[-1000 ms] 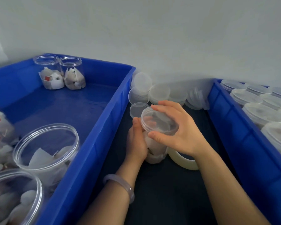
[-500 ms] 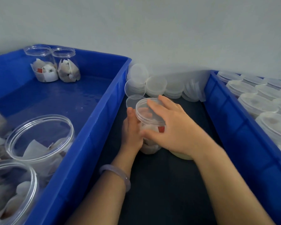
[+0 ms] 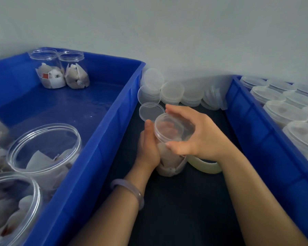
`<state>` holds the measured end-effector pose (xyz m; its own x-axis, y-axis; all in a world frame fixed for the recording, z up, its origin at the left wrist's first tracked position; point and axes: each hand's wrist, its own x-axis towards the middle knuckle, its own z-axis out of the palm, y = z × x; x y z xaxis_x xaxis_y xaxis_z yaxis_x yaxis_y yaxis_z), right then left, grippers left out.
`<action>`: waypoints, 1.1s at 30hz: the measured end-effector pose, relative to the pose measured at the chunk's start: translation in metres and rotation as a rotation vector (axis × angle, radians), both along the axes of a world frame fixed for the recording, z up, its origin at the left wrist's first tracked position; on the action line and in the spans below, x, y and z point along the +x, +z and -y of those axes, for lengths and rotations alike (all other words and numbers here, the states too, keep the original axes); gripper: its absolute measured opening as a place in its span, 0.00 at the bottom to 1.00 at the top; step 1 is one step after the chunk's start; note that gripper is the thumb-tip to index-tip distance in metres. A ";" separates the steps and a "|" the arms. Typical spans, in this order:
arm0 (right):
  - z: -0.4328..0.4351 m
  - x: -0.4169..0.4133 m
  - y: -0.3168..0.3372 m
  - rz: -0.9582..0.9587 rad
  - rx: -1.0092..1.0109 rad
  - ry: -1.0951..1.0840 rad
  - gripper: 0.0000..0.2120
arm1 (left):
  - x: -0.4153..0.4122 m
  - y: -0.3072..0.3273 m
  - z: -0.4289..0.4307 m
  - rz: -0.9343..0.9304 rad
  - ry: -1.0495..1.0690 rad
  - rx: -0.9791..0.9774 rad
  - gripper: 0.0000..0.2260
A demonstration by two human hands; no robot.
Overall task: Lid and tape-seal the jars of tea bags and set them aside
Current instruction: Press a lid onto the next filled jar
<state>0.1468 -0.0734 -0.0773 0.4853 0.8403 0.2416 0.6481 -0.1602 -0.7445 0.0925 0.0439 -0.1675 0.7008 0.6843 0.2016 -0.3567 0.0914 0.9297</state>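
Observation:
A clear jar of tea bags stands on the dark table between two blue bins. My left hand grips its side from the left. A clear lid sits on the jar's mouth, and my right hand holds it by the rim, thumb at the front and fingers curled over the back. A pale roll of tape lies on the table just right of the jar, partly hidden under my right wrist.
The left blue bin holds several open jars of tea bags. The right blue bin holds several lidded jars. Loose lids are stacked against the wall; one lid lies just behind the jar.
My right hand has turned on the lid: the fingers that lay flat across its top now curl round the rim. The left hand keeps its grip on the jar. The camera shifted slightly.

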 end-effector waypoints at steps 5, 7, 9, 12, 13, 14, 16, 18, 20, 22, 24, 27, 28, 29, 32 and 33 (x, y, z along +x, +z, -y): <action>-0.008 -0.005 -0.006 0.073 0.036 -0.077 0.44 | -0.002 -0.001 -0.007 -0.030 0.057 0.058 0.26; -0.006 -0.004 -0.003 0.155 -0.037 -0.088 0.47 | 0.000 -0.001 -0.006 -0.063 0.053 0.041 0.27; -0.006 -0.004 -0.002 0.211 -0.074 -0.099 0.49 | 0.000 0.002 -0.005 -0.064 0.027 0.017 0.28; -0.007 -0.008 -0.006 0.185 0.009 -0.141 0.41 | -0.003 0.004 -0.004 0.028 -0.082 -0.004 0.28; -0.008 -0.009 -0.007 0.171 0.042 -0.154 0.39 | -0.004 0.005 -0.003 0.027 -0.079 -0.002 0.28; -0.009 -0.010 -0.009 0.157 0.067 -0.168 0.38 | -0.004 0.005 -0.002 0.010 -0.050 0.001 0.29; -0.012 -0.014 -0.012 0.143 0.110 -0.206 0.37 | -0.003 0.005 -0.001 -0.044 0.069 -0.009 0.28; -0.017 -0.023 -0.016 0.176 0.149 -0.257 0.36 | -0.003 0.006 -0.002 -0.088 0.183 0.026 0.26; -0.022 -0.029 -0.020 0.207 0.174 -0.299 0.36 | -0.005 0.006 -0.004 -0.120 0.242 0.098 0.27; -0.023 -0.027 -0.021 0.175 0.176 -0.307 0.36 | -0.007 0.005 -0.004 -0.123 0.260 0.105 0.28; -0.020 -0.019 -0.018 0.118 0.149 -0.272 0.38 | -0.008 0.008 -0.001 -0.108 0.198 0.062 0.28; -0.011 -0.006 -0.012 0.042 0.101 -0.185 0.47 | -0.011 0.014 0.002 -0.058 -0.003 0.104 0.34; -0.008 -0.002 -0.011 0.024 0.097 -0.163 0.48 | -0.012 0.016 0.002 -0.033 -0.086 0.155 0.40; -0.005 0.002 -0.010 0.008 0.100 -0.145 0.48 | -0.013 0.016 0.000 -0.012 -0.160 0.217 0.44; 0.003 0.011 -0.004 -0.021 0.075 -0.088 0.44 | -0.020 0.019 -0.003 -0.030 -0.308 0.380 0.42; 0.005 0.014 -0.002 -0.009 0.045 -0.073 0.42 | -0.022 0.019 -0.004 -0.074 -0.345 0.417 0.43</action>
<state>0.1604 -0.0781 -0.0796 0.5476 0.7908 0.2734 0.6291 -0.1736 -0.7577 0.0710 0.0480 -0.1485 0.8934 0.2842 0.3480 -0.3032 -0.1902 0.9337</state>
